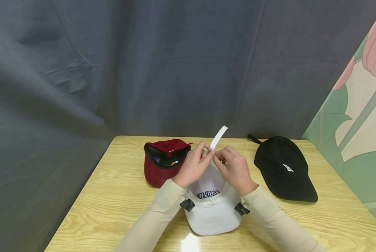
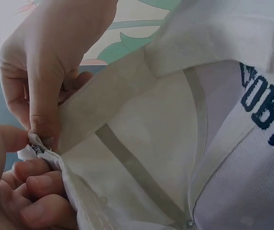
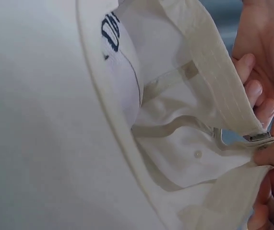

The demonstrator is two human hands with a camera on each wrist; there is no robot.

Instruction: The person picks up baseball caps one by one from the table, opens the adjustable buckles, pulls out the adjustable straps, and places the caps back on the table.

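Observation:
A white cap (image 1: 211, 218) stands with its brim toward me and its hollow inside facing up, dark lettering (image 1: 208, 194) showing within. At its back edge, my left hand (image 1: 192, 167) pinches the strap by the buckle, fingers curled under the band. Close beside it, my right hand (image 1: 236, 168) pinches the same closure between thumb and fingers. The loose end of the white strap (image 1: 218, 138) sticks up past both hands. In the right wrist view a small metal buckle (image 3: 260, 137) shows at the band's end, right at the fingertips.
On the wooden table (image 1: 112, 196), a dark red cap (image 1: 162, 175) lies at the left with its inside showing. At the right sits a black cap (image 1: 280, 164), its strap pointing back. A dark grey curtain (image 1: 188, 70) hangs behind the table.

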